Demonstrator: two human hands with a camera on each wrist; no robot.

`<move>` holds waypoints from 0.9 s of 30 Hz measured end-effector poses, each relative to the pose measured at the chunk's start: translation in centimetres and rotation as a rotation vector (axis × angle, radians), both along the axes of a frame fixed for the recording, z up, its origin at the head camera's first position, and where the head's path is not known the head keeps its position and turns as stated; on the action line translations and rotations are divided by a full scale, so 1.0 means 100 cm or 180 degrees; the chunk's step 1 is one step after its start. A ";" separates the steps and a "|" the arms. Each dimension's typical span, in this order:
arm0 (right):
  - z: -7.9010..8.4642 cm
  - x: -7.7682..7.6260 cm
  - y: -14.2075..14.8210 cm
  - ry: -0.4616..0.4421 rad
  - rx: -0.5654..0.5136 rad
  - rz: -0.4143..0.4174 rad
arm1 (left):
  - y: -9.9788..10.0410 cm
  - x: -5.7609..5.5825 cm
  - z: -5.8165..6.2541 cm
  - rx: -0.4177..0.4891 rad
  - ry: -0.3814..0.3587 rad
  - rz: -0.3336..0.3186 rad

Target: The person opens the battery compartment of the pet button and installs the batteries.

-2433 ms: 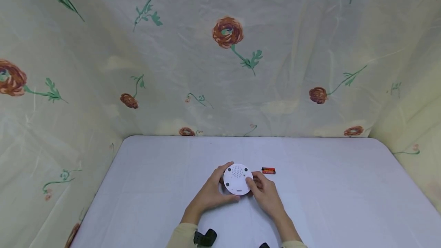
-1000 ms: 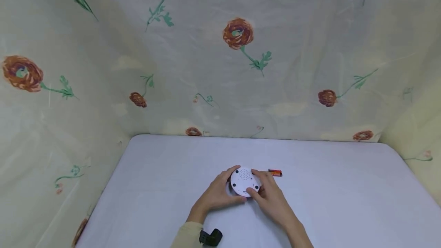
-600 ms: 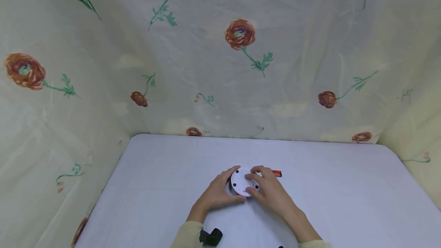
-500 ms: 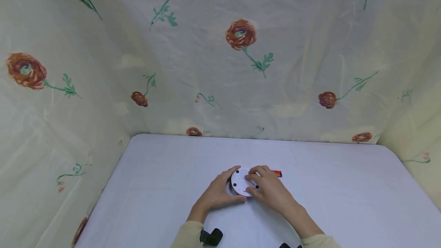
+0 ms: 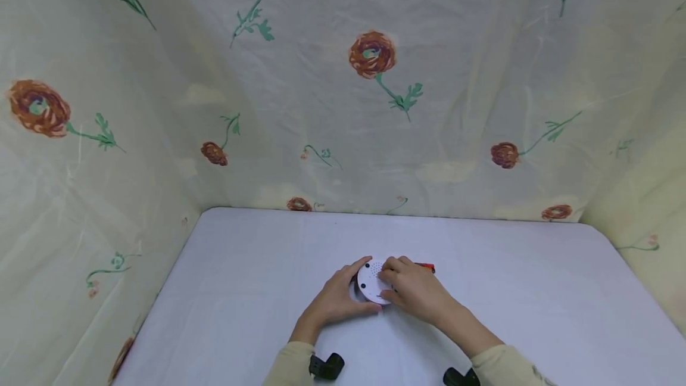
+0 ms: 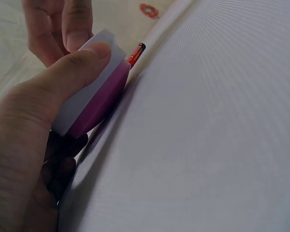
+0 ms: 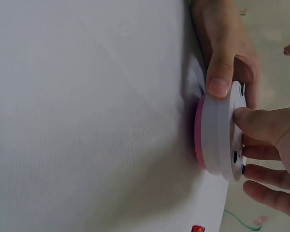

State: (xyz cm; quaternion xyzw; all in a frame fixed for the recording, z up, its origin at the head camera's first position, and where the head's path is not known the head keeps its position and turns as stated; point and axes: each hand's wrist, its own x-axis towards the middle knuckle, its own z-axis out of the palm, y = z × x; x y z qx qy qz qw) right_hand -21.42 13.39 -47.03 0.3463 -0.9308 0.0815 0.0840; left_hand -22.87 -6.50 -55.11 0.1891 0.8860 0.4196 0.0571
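Observation:
A round white device point(image 5: 368, 283) with a dotted grille and small black feet lies face down on the table, in front of me. Its lower side is magenta, as the left wrist view shows. My left hand point(image 5: 333, 299) grips its rim, the thumb across the near edge and fingers around the far side. From the right, my right hand point(image 5: 420, 289) reaches over the face. In the right wrist view its thumb point(image 7: 258, 124) presses the white face, while the other fingers extend beside it. A red battery point(image 5: 427, 267) lies just beyond my right hand, partly hidden.
A white cloth covers the table point(image 5: 257, 267). Flower-printed curtain point(image 5: 321, 106) stands behind it and at both sides. A black wrist camera point(image 5: 327, 367) sits at the left wrist, another wrist camera point(image 5: 461, 376) at the right.
My right hand has moved from the device's right edge farther over its face, now covering its right part and most of the battery. The left hand keeps its grip. The view has shifted slightly.

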 end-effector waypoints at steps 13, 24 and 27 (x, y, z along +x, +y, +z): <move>0.005 -0.006 -0.001 0.0133 0.0132 0.0158 | 0.000 -0.002 0.002 -0.0009 0.0005 0.0013; 0.002 -0.007 -0.001 0.0240 0.0158 0.0187 | 0.000 -0.001 0.000 0.0012 -0.0025 0.0006; 0.003 -0.006 -0.002 0.0235 0.0140 0.0199 | 0.000 0.000 0.000 0.0032 -0.0043 0.0020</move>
